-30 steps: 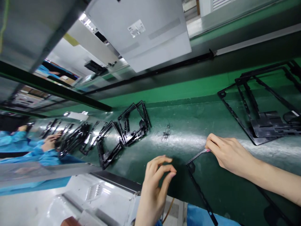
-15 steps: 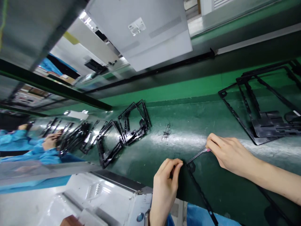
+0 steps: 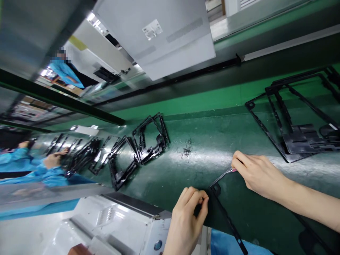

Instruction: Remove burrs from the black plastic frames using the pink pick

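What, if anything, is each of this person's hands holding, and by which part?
The right hand holds a thin metal tool, its grip at the pink part; whether the left hand, pinched closed, holds anything cannot be told.

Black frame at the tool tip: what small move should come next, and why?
Perhaps steady the black frame with the left hand: the right hand holds a slim tool at the frame's corner, and the left fingertips are pinched close by.
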{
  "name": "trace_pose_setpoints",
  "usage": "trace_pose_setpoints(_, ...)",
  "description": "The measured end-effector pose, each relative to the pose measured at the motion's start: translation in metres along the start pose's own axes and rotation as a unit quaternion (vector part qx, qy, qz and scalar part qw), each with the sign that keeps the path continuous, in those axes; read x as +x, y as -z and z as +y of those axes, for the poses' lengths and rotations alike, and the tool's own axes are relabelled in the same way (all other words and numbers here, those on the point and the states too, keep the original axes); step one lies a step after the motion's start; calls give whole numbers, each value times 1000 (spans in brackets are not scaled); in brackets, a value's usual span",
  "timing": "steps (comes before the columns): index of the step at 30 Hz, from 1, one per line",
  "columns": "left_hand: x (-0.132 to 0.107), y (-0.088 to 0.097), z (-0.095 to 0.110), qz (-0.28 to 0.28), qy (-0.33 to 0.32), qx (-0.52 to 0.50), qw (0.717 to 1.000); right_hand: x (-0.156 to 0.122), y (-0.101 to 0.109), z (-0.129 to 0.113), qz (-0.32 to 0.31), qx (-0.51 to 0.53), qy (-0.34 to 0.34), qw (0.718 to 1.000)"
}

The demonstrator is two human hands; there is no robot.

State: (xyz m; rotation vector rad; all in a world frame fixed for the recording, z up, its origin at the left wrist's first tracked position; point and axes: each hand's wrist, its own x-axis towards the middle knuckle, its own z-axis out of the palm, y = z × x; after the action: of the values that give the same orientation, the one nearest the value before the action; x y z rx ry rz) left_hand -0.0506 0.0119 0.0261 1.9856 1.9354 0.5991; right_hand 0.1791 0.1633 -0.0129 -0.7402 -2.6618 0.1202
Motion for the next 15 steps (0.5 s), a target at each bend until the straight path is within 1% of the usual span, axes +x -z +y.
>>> trace_pose_setpoints(3, -2, -4, 2, -25, 8, -40, 999, 0, 0, -2, 2, -3, -4, 1000)
trace_pose_setpoints(5, -1, -8, 0, -31, 23, -67, 997, 0, 1, -3, 4, -6, -8, 1000)
trace_pose_setpoints(6, 0, -9, -2, -22, 33, -76, 996, 0, 2, -4, 6, -8, -10, 1000)
trace_pose_setpoints(8, 6, -13, -7, 16, 53, -79, 995, 2, 4, -7, 6, -14, -20, 1000)
trace_pose_setpoints(10, 13, -18, -10, 52, 60, -78, 994, 5, 6, -11, -1, -5, -31, 1000)
trace_pose_setpoints(11, 17, -21, -11, 61, 58, -82, 993, 7, 6, -14, -5, 8, -33, 999)
trace_pose_setpoints(15, 25, -31, -11, 90, 50, -100, 990, 11, 1, -22, -2, 78, 8, 997)
